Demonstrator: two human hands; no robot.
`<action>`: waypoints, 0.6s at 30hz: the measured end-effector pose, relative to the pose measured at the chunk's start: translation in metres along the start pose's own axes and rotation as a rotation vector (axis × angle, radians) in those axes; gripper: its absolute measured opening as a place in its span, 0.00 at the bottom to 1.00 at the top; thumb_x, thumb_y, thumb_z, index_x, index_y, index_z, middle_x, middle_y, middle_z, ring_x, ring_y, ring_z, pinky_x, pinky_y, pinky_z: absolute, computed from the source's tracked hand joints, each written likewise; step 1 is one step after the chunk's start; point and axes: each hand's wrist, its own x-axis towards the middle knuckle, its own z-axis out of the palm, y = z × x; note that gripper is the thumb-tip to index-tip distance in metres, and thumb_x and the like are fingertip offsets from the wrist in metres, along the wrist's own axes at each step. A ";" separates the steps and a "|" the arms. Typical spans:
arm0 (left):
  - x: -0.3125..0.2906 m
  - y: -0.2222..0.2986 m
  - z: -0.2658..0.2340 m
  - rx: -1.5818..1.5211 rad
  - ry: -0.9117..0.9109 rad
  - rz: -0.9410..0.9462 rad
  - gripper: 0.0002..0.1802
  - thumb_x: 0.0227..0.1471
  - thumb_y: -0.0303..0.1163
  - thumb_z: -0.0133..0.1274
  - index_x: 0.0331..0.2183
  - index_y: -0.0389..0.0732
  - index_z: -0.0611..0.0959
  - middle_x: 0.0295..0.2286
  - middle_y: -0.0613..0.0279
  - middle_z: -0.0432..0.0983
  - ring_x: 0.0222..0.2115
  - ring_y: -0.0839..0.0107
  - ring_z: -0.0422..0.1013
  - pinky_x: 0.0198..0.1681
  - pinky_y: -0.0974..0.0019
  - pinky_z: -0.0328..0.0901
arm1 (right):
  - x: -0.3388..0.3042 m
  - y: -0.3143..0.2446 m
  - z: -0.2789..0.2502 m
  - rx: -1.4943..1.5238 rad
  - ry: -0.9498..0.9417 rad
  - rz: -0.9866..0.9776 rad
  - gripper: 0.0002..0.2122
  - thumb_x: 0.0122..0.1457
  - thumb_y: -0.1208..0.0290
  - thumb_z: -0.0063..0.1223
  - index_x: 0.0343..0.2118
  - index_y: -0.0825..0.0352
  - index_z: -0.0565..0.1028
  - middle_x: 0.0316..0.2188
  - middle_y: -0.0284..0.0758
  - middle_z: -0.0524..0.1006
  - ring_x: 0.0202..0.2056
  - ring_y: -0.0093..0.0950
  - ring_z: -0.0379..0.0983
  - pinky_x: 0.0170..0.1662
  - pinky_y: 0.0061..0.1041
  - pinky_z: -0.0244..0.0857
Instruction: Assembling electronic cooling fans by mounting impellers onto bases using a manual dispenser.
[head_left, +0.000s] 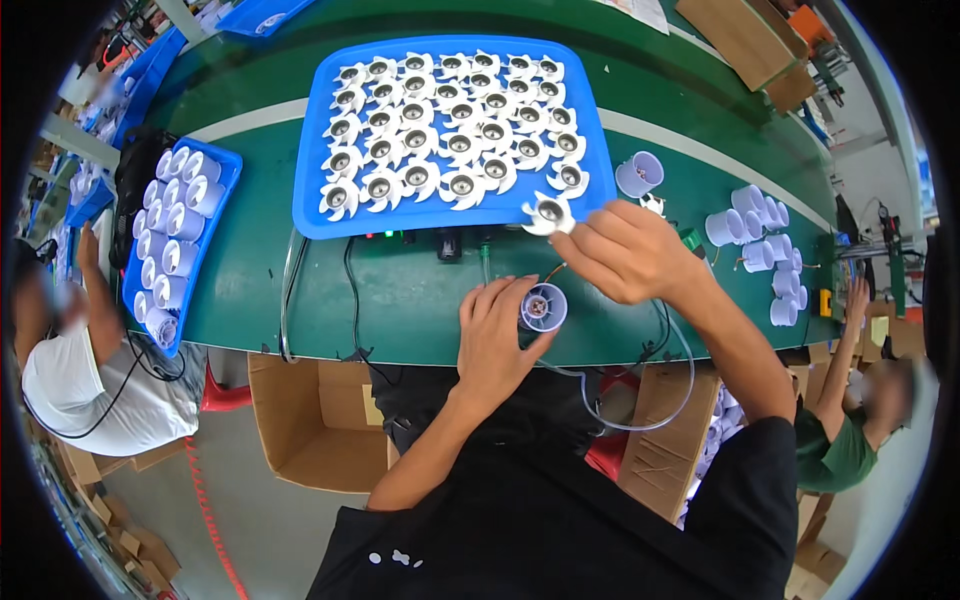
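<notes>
My left hand is closed around a small lavender plastic cup-shaped housing on the green bench. The housing's open end faces up and shows spokes and a small metal part inside. Up and to the right, my right hand pinches a white fan impeller by one edge, over the near right corner of a blue tray. Rows of similar white impellers with dark round hubs lie in that tray. Another lavender housing stands just right of the tray, with a white impeller near it.
Several lavender housings stand farther right on the bench. At left, a blue tray holds more. Cables and a clear hose run near the front edge. Cardboard boxes stand below. One person sits left, another right.
</notes>
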 end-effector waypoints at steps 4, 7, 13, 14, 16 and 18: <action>0.004 -0.002 -0.004 0.012 -0.054 -0.037 0.36 0.41 0.36 0.68 0.52 0.38 0.74 0.46 0.54 0.72 0.51 0.56 0.65 0.59 0.52 0.53 | -0.014 -0.018 -0.003 -0.001 0.027 0.008 0.12 0.44 0.76 0.59 0.34 0.71 0.80 0.29 0.34 0.75 0.31 0.27 0.73 0.30 0.23 0.66; 0.005 -0.003 -0.004 0.014 -0.070 -0.063 0.38 0.42 0.36 0.67 0.55 0.39 0.72 0.46 0.56 0.74 0.52 0.59 0.65 0.60 0.51 0.52 | -0.030 -0.043 0.000 0.160 0.103 0.316 0.11 0.44 0.78 0.60 0.34 0.70 0.79 0.29 0.34 0.76 0.31 0.29 0.74 0.30 0.25 0.67; 0.010 0.000 -0.003 0.000 -0.119 -0.048 0.38 0.40 0.34 0.67 0.54 0.40 0.72 0.49 0.59 0.73 0.53 0.60 0.65 0.60 0.50 0.51 | -0.041 -0.117 0.007 1.368 0.503 1.795 0.06 0.63 0.72 0.55 0.37 0.71 0.74 0.26 0.32 0.76 0.27 0.19 0.71 0.31 0.18 0.64; 0.009 0.000 -0.002 -0.011 -0.122 -0.038 0.38 0.39 0.33 0.68 0.54 0.41 0.72 0.49 0.60 0.73 0.53 0.60 0.65 0.60 0.50 0.51 | -0.044 -0.121 0.010 1.425 0.447 1.834 0.07 0.64 0.71 0.54 0.37 0.71 0.74 0.25 0.31 0.76 0.27 0.18 0.70 0.30 0.18 0.63; 0.008 0.001 -0.003 -0.010 -0.140 -0.051 0.39 0.38 0.32 0.68 0.54 0.41 0.71 0.50 0.60 0.73 0.53 0.60 0.65 0.60 0.49 0.51 | -0.041 -0.131 0.015 1.498 0.493 1.848 0.07 0.64 0.71 0.54 0.36 0.70 0.74 0.26 0.30 0.76 0.27 0.18 0.70 0.30 0.17 0.63; 0.007 -0.001 -0.002 -0.028 -0.109 -0.038 0.39 0.36 0.31 0.68 0.53 0.41 0.73 0.46 0.57 0.74 0.52 0.59 0.66 0.59 0.49 0.51 | -0.028 -0.133 0.014 1.437 0.402 1.897 0.06 0.63 0.72 0.55 0.36 0.70 0.74 0.26 0.29 0.76 0.27 0.16 0.69 0.30 0.16 0.62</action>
